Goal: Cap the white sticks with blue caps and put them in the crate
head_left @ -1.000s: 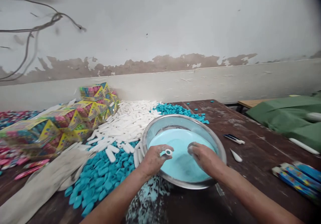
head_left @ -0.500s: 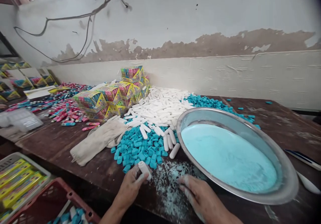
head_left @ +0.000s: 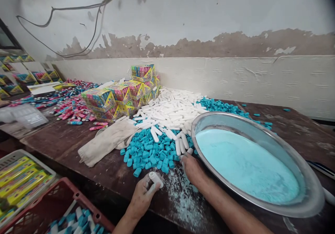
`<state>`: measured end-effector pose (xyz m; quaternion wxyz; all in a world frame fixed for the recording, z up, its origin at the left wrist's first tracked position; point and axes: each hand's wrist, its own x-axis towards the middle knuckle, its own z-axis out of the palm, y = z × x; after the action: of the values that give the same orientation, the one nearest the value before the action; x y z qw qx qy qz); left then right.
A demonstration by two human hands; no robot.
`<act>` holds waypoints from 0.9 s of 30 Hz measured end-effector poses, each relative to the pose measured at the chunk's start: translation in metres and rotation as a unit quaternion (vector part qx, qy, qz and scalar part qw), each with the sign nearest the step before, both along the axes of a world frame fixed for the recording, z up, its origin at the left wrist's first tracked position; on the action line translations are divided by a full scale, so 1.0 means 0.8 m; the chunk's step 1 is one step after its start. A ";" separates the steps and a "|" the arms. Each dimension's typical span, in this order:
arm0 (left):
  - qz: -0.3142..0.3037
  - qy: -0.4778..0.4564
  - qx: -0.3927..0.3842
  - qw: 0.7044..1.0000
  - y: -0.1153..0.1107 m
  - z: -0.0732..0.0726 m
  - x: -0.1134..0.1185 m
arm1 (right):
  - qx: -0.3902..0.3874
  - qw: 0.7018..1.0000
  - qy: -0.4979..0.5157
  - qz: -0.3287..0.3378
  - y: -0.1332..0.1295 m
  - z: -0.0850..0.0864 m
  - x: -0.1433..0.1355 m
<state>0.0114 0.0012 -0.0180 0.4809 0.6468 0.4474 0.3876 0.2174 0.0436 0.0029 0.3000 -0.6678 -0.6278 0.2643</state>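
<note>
My left hand (head_left: pixel 143 192) grips a white tube (head_left: pixel 156 179) between thumb and fingers near the table's front edge, its open neck facing up and left. My right hand (head_left: pixel 190 167) reaches to the near end of the white tube pile (head_left: pixel 175 110), with its fingertips at a tube lying beside the basin. Whether they have closed on that tube is hard to see. Blue caps (head_left: pixel 149 152) lie heaped left of my right hand. The steel basin (head_left: pixel 310 192) at the right holds pale blue powder (head_left: pixel 246 164).
Packed boxes (head_left: pixel 117 96) stand behind a cloth glove (head_left: pixel 106 143). Pink and blue markers (head_left: pixel 73 110) spread at the left. A red crate (head_left: pixel 62 185) of capped tubes and a tray of yellow boxes (head_left: pixel 22 181) sit at lower left. Powder is spilled beside the basin.
My right hand has moved forward from the spilled powder to the tubes by the basin. My left hand still holds its tube. The view has shifted slightly.
</note>
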 end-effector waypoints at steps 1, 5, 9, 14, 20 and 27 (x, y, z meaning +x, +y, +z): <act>-0.002 0.000 0.002 1.000 -0.001 -0.001 -0.001 | 0.002 0.999 -0.049 0.007 0.007 -0.002 -0.001; -0.003 0.005 0.008 1.000 -0.003 -0.001 -0.003 | 0.009 0.980 -0.193 0.054 0.021 -0.003 -0.006; -0.002 0.013 0.014 1.000 -0.004 0.002 -0.002 | 0.021 0.959 -0.269 0.084 0.019 0.003 -0.011; 0.000 0.020 0.005 1.000 -0.003 0.005 -0.001 | 0.039 0.948 -0.295 0.115 0.006 0.011 -0.011; 0.000 0.033 0.015 0.999 -0.003 0.007 0.000 | 0.066 0.976 -0.135 0.156 -0.027 0.016 0.005; 0.014 0.041 0.017 0.999 -0.005 0.004 0.000 | 0.034 0.990 0.026 0.134 -0.063 0.024 0.013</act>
<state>0.0115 -0.0030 -0.0149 0.4456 0.6639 0.4689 0.3752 0.2281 -0.0067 0.0223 0.3009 -0.5598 -0.7121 0.2982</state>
